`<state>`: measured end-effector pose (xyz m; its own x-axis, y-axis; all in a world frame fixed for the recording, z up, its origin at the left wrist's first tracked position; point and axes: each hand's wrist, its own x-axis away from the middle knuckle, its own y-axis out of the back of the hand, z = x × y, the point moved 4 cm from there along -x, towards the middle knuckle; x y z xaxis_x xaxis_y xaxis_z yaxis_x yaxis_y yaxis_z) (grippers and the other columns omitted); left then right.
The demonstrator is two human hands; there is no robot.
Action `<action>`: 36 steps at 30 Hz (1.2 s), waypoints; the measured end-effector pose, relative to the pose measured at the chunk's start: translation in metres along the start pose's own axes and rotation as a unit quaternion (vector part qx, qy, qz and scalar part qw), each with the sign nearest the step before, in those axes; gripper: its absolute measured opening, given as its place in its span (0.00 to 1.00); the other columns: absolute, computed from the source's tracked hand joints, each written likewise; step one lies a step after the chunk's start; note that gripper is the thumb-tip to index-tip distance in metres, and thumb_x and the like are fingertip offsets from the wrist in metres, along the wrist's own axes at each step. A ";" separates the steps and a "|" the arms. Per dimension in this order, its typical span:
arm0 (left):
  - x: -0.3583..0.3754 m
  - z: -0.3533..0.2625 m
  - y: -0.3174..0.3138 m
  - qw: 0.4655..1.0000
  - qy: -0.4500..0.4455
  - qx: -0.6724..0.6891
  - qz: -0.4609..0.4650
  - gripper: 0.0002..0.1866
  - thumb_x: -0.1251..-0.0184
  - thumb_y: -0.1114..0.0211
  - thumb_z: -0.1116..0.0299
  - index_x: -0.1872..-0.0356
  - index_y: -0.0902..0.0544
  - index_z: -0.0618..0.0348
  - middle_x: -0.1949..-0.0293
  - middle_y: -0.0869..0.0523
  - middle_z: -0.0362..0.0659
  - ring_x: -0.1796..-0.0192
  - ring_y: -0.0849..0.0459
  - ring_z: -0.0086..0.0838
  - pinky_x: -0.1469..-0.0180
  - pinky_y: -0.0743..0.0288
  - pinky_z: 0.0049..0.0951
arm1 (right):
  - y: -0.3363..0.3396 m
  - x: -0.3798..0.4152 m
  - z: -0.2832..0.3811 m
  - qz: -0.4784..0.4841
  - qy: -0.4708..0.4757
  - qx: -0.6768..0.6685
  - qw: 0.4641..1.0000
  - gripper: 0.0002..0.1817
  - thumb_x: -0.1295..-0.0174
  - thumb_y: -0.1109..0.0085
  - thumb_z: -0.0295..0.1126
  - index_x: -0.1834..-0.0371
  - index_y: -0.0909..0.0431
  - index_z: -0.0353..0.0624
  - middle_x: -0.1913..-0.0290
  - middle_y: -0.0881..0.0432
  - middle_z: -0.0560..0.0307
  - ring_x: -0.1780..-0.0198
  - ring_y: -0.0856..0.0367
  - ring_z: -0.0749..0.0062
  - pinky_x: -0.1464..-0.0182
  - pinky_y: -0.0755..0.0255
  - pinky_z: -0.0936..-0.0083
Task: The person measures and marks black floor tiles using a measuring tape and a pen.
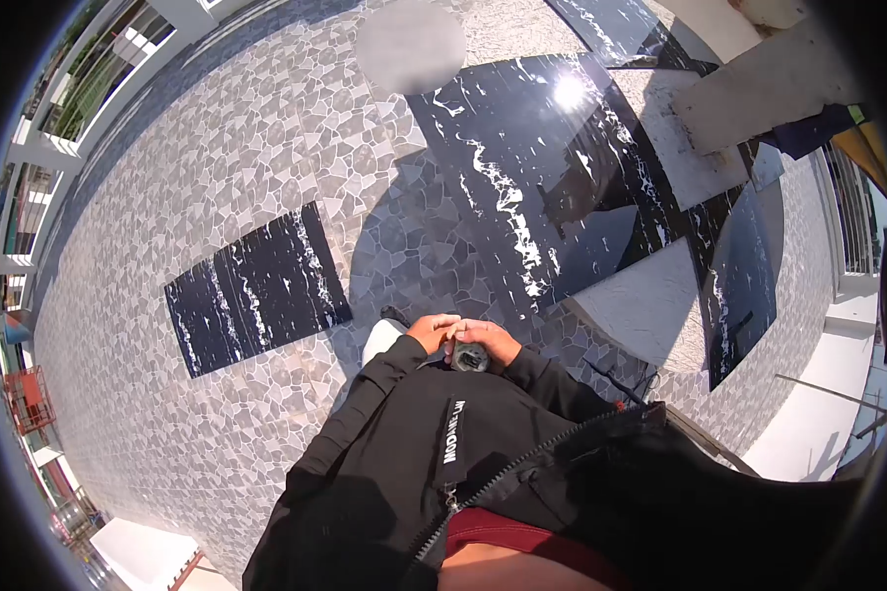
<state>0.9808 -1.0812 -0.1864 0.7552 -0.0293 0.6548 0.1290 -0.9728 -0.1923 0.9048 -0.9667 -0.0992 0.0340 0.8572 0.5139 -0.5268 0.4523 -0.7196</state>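
Both of my hands meet in front of my waist, over the black jacket (394, 433). Curled fingers of my left hand (434, 332) touch those of my right hand (491, 340). A small, roundish grey object with a dark centre (471, 358) sits under my right hand, which is closed around its upper side. Its exact kind is too small to make out. Whether the left fingers also pinch part of it is hidden where the hands overlap.
On the stone-patterned floor (266, 148) lie a dark, white-veined slab (256, 291) at left and a larger glossy slab (522, 167) ahead. Pale boards (650, 305) and another dark slab (744, 286) lie at right. A white railing (44, 153) borders the left side.
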 end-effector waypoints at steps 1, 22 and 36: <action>0.007 0.003 0.033 0.999 -0.029 0.011 -0.040 0.23 0.34 0.42 0.69 0.41 0.29 0.70 0.48 0.20 0.49 0.47 0.21 0.29 0.44 0.29 0.26 | -0.019 -0.022 0.007 -0.002 -0.009 0.025 1.000 0.09 0.40 0.45 0.32 0.59 0.25 0.40 0.65 0.19 0.53 0.60 0.19 0.67 0.56 0.25 0.72; -0.088 -0.234 0.668 0.971 0.019 -0.020 -0.237 0.17 0.34 0.43 0.69 0.45 0.26 0.62 0.65 0.16 0.45 0.72 0.20 0.22 0.71 0.26 0.20 | -0.174 -0.497 0.346 -0.006 0.201 0.032 0.979 0.10 0.47 0.36 0.33 0.67 0.17 0.38 0.66 0.16 0.59 0.63 0.20 0.79 0.58 0.27 0.80; -0.394 -0.466 0.925 0.959 0.160 -0.132 -0.190 0.15 0.34 0.44 0.68 0.47 0.26 0.53 0.68 0.17 0.46 0.73 0.20 0.28 0.73 0.28 0.27 | -0.028 -0.689 0.629 -0.283 0.267 0.159 0.907 0.12 0.47 0.42 0.38 0.71 0.16 0.42 0.69 0.16 0.58 0.65 0.20 0.73 0.60 0.28 0.72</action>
<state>0.5030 -2.0764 -0.2822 0.4440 0.3118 0.8400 0.1567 -0.9501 0.2698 0.3618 -1.7253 -0.1389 0.7375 0.5446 0.3994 -0.5114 0.8366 -0.1964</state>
